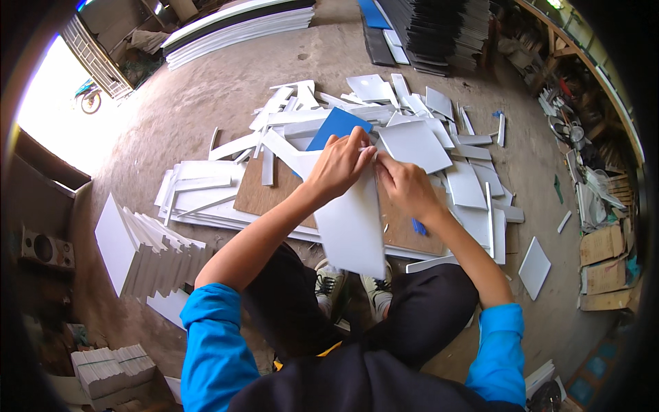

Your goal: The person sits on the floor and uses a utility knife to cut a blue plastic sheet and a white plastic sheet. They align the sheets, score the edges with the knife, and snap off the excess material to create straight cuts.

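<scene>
A white foam sheet (351,230) hangs tilted between my forearms, its lower end above my shoes. My left hand (342,163) is closed with its fingers pinched at the sheet's upper edge. Beside it, my right hand (409,184) pinches the same edge, the fingertips of both hands almost meeting. Whether something small is also between the fingertips is too small to tell. Under the sheet lies a brown wooden board (264,184). A blue sheet (341,128) lies just beyond my left hand, and a white square panel (417,145) rests beyond my right.
White offcuts (302,118) lie heaped beyond the board. A row of white panels (147,250) stands at the left. At the back are white and black stacked sheets (240,31) and a tall dark stack (419,31). Cardboard pieces (604,264) line the right side.
</scene>
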`<state>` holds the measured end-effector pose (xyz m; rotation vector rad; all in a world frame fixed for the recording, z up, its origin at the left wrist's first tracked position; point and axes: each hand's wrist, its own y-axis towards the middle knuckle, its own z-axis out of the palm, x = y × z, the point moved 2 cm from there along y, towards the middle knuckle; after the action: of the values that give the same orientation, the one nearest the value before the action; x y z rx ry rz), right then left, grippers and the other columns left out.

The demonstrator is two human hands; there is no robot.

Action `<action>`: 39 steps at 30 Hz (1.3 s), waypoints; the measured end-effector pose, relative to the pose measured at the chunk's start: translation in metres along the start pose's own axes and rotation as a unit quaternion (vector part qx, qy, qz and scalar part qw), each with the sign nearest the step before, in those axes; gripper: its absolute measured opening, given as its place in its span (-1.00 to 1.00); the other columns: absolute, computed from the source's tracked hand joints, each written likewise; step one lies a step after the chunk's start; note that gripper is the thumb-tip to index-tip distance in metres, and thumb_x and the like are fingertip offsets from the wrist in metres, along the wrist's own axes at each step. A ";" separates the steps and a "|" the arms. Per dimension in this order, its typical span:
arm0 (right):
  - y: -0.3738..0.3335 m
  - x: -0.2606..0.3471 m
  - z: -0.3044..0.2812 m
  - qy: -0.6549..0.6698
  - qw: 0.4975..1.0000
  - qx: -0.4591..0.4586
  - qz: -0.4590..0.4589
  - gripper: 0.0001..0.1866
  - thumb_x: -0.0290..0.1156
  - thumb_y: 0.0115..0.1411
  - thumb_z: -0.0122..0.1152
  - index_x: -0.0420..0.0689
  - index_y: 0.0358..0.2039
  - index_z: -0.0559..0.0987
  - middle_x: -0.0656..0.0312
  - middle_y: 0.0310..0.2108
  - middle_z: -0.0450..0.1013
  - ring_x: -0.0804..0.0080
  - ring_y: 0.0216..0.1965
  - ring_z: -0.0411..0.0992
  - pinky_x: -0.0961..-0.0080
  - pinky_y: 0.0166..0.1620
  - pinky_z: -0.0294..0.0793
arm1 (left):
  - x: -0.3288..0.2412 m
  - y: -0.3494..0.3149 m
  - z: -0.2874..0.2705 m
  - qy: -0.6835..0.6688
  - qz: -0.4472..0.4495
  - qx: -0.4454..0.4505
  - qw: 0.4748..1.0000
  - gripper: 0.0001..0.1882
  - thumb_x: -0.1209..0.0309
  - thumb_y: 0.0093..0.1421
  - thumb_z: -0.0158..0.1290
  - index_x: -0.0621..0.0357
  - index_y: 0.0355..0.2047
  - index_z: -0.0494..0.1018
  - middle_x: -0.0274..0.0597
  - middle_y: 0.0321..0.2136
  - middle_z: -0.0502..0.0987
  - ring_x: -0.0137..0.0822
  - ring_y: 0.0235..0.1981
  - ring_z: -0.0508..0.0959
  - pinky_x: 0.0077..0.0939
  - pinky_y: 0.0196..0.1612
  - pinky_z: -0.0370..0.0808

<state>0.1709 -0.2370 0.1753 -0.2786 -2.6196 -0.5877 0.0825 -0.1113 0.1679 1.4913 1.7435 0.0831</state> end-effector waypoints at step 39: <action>-0.076 -0.193 0.156 0.005 0.927 0.209 0.312 -0.65 -0.33 0.24 -0.24 -0.41 -0.15 0.26 -0.09 -0.64 0.42 0.03 -0.56 0.45 0.22 -0.50 0.45 | 0.143 -0.062 0.270 0.218 -0.212 0.008 0.952 -0.68 0.30 0.05 0.03 0.01 -0.16 0.32 -0.21 -0.26 0.31 -0.20 -0.16 0.28 -0.28 -0.04 0.14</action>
<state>0.2617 -0.2537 -0.0676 -0.9100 -2.3657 0.1838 0.2028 -0.1276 -0.1187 1.1298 2.3928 0.1851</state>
